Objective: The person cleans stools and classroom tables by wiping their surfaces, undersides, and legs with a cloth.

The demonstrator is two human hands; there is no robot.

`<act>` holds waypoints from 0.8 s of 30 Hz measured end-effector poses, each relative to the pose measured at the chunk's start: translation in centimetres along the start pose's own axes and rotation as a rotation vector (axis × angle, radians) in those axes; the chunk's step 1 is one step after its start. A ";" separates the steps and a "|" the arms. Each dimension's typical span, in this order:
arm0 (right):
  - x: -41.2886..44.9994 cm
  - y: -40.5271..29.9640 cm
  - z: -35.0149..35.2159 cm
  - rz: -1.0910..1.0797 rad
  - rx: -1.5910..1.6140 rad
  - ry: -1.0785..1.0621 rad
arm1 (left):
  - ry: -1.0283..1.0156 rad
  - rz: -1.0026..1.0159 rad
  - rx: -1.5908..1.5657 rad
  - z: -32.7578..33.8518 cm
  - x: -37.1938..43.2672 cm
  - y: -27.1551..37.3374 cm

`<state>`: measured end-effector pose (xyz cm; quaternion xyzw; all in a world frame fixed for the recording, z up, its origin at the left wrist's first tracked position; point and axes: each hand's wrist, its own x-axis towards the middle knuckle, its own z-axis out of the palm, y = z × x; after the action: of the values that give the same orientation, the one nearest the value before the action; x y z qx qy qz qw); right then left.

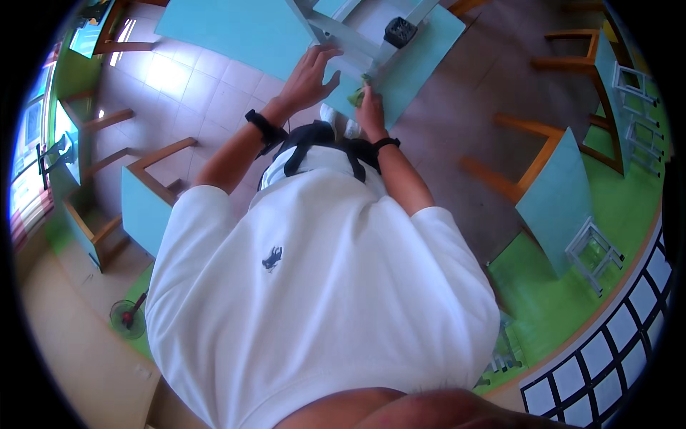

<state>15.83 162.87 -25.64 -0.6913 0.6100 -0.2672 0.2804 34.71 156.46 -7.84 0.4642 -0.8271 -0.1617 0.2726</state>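
Observation:
In front of me is a light blue tabletop (236, 32) carrying a pale grey stool (343, 32) with its frame and legs showing. My left hand (311, 78) is at the near left side of the stool frame, thumb apart from the fingers. Whether its fingertips touch the frame, I cannot tell. A crumpled green cloth (356, 97) is held in my right hand (371, 110), close to the lower end of a stool leg. On that leg sits a black, blocky, textured object (400, 32), its kind unclear.
Other blue-topped tables with wooden legs stand at left (144, 206) and right (560, 198). Metal-framed stools (595, 252) are near the right wall. A fan (127, 319) is at lower left. The floor (214, 102) is tiled, and my white shoes (329, 115) are under the table edge.

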 end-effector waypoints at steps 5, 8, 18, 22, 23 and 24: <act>-0.4 1.3 -3.0 0.251 -0.006 -0.004 | -0.262 -0.258 -0.233 2.4 -2.4 -0.1; -0.2 0.5 -5.4 0.224 0.104 -0.013 | -0.471 -0.252 -0.359 5.5 -3.6 -0.3; 2.3 -5.0 -11.1 0.204 0.666 -0.160 | -0.637 -0.515 -0.838 6.6 0.8 -1.9; 2.3 -7.6 -13.5 0.162 0.301 -0.003 | -0.399 -0.495 -0.917 6.3 1.0 -3.4; 2.4 -8.8 -14.5 0.166 0.340 0.106 | -0.404 -0.493 -0.929 5.5 1.6 -3.3; 2.5 -10.1 -15.6 0.179 0.331 0.115 | -0.468 -0.422 -0.885 3.5 2.5 -2.4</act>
<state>12.02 160.43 -7.40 -0.5621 0.6319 -0.3769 0.3776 33.18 153.16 -11.19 0.4127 -0.6073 -0.6448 0.2121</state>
